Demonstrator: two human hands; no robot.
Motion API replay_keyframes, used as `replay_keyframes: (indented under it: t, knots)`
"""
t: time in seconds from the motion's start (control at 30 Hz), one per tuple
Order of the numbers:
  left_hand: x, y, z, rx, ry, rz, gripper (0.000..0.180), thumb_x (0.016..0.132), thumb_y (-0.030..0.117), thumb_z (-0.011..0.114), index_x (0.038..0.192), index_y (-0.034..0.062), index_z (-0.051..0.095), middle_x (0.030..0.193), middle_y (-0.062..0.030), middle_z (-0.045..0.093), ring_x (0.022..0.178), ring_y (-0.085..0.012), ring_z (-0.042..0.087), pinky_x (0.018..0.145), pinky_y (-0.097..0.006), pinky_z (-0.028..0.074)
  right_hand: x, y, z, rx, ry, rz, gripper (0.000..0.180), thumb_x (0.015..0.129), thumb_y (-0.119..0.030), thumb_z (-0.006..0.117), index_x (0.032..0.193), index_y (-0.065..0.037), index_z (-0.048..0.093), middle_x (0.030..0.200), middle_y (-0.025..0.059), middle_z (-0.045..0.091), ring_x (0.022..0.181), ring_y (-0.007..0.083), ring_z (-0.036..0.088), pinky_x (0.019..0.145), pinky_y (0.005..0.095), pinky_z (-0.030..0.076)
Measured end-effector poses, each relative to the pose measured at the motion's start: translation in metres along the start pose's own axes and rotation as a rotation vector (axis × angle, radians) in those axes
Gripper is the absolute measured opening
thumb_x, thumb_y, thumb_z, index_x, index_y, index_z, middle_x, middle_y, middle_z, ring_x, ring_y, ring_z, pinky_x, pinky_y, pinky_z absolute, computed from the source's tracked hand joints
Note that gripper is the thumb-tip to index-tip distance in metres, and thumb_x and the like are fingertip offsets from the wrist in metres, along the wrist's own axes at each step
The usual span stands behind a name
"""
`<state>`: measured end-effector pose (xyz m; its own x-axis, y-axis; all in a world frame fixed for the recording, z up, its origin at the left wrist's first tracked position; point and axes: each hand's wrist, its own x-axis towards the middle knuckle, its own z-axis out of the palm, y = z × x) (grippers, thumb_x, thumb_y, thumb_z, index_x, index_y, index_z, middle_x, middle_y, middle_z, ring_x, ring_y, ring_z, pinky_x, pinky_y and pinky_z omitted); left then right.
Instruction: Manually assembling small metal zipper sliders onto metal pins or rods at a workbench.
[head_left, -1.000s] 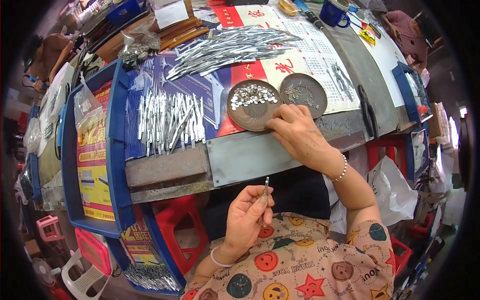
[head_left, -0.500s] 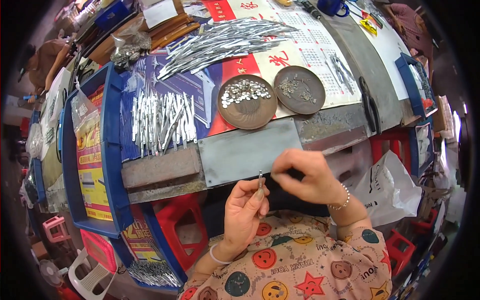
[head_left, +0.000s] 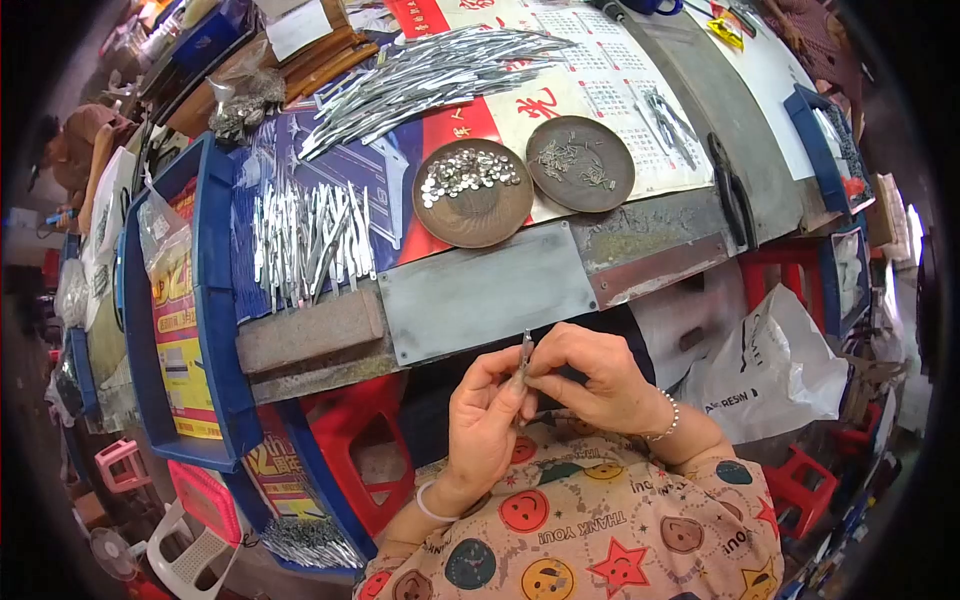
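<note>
My left hand (head_left: 482, 422) holds a thin metal strip (head_left: 525, 352) upright in front of my chest, just below the table edge. My right hand (head_left: 590, 378) meets it from the right, its fingertips pinched at the strip's middle; what they pinch is too small to tell. Up on the table stand two brown round dishes: the left dish (head_left: 473, 193) holds small shiny silver pieces, the right dish (head_left: 580, 163) holds tiny dark bits.
A grey metal plate (head_left: 487, 291) and a stone block (head_left: 310, 330) lie at the table's near edge. Short metal strips (head_left: 308, 240) lie in a row at left, a long pile (head_left: 430, 72) at the back. Black pliers (head_left: 731, 192) lie right. Red stools and a white bag (head_left: 770, 370) stand below.
My right hand has left the dishes on the table and come down to my left hand. Both hands now meet at the strip.
</note>
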<state>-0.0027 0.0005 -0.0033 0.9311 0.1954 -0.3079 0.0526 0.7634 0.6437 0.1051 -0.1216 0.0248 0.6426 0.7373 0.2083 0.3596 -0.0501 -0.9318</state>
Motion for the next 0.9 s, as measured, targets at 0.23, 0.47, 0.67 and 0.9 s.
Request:
replay_keyframes:
  t: [0.23,0.47,0.67,0.9]
  knots:
    - [-0.006,-0.003,0.000,0.013,-0.014,0.016,0.029,0.092,0.005,0.052,0.121,-0.0008,0.052,0.097,-0.0049,0.059,0.073,-0.0092,0.049,0.065,-0.021,0.041,-0.003,-0.002,0.000,-0.045,-0.005,-0.005,0.013,0.074,-0.001,0.069,0.080,-0.003,0.058,0.077,0.0095,0.059,0.070,0.0285,0.059,0.064,0.0341,0.048]
    - [-0.003,-0.009,-0.005,0.087,-0.057,0.117,0.026,0.093,-0.001,0.049,0.118,0.0007,0.053,0.105,-0.0063,0.055,0.075,-0.0098,0.049,0.064,-0.022,0.042,-0.003,0.017,0.000,0.187,-0.061,0.166,0.012,0.079,-0.001,0.068,0.080,-0.002,0.056,0.077,0.0066,0.061,0.071,0.0171,0.061,0.065,0.0274,0.048]
    - [-0.002,-0.012,0.003,0.198,-0.150,0.250,0.026,0.092,-0.004,0.049,0.118,0.0005,0.052,0.101,-0.0075,0.049,0.071,-0.0093,0.050,0.059,-0.021,0.041,-0.010,0.031,-0.003,1.045,-0.065,0.514,0.016,0.077,0.004,0.069,0.081,-0.003,0.055,0.084,0.0080,0.059,0.078,0.0145,0.058,0.071,0.0261,0.048]
    - [-0.004,-0.017,0.007,0.323,0.095,0.510,0.016,0.093,-0.002,0.048,0.108,0.0043,0.048,0.099,-0.0031,0.051,0.067,-0.0060,0.044,0.056,-0.019,0.036,-0.005,0.012,0.024,0.946,0.033,0.397,0.008,0.086,0.003,0.060,0.092,0.003,0.055,0.080,0.0056,0.060,0.067,0.0119,0.061,0.061,0.0240,0.052]
